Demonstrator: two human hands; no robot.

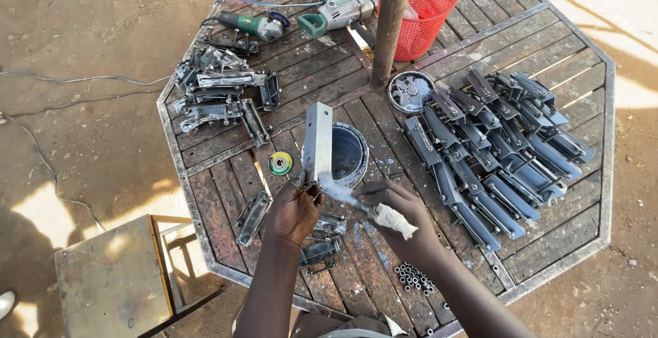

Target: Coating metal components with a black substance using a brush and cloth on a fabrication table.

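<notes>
The left hand (293, 209) pinched the lower end of an upright metal bracket (318, 141), held over the paint tin (348, 153) at table centre. The right hand (394, 209), at three o'clock of it, gripped a paint-smeared brush (356, 201) (its tip touching the bracket).

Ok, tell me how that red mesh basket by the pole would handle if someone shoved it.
The red mesh basket looks like thin plastic lattice, so it is probably light and would slide easily on the slatted table. Its open walls likely flex if squeezed. It stands right by the rusty pole, which would probably block a push that way. Something pale lies inside; its weight is unclear.
</notes>
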